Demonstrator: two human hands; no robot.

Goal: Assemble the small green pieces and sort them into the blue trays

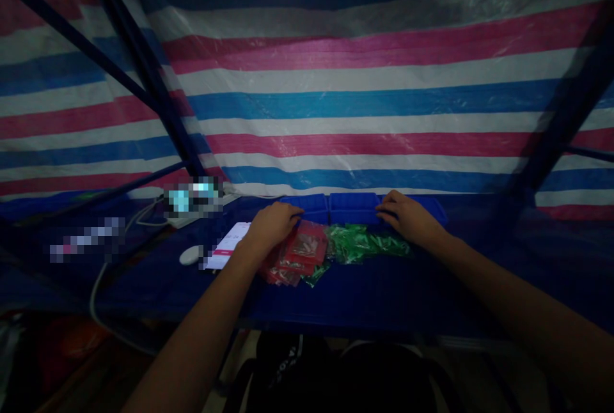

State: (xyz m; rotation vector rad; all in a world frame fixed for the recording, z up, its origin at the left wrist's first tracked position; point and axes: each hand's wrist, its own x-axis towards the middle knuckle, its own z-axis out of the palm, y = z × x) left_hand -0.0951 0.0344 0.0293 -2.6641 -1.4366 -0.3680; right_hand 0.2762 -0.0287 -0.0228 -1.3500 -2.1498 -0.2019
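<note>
A row of shallow blue plastic bins stands at the back of the blue table. My left hand (275,222) is closed at the near left corner of the left bin (314,203), with its fingertips against the rim. At the right end of the middle bin (354,207), my right hand (407,216) has its fingers bent over the edge. That hand partly covers the right bin (434,210). Between my forearms, in front of the bins, lie a pile of red-tinted clear bags (300,250) and a heap of green bags (362,241). Their small contents are too dark to make out.
On the left are a white sheet with a pink band (228,247), a round white object (192,255) and a power strip (192,215) with a trailing cable, partly blurred. Blue metal posts (175,125) and a striped tarp (359,100) enclose the table (374,298).
</note>
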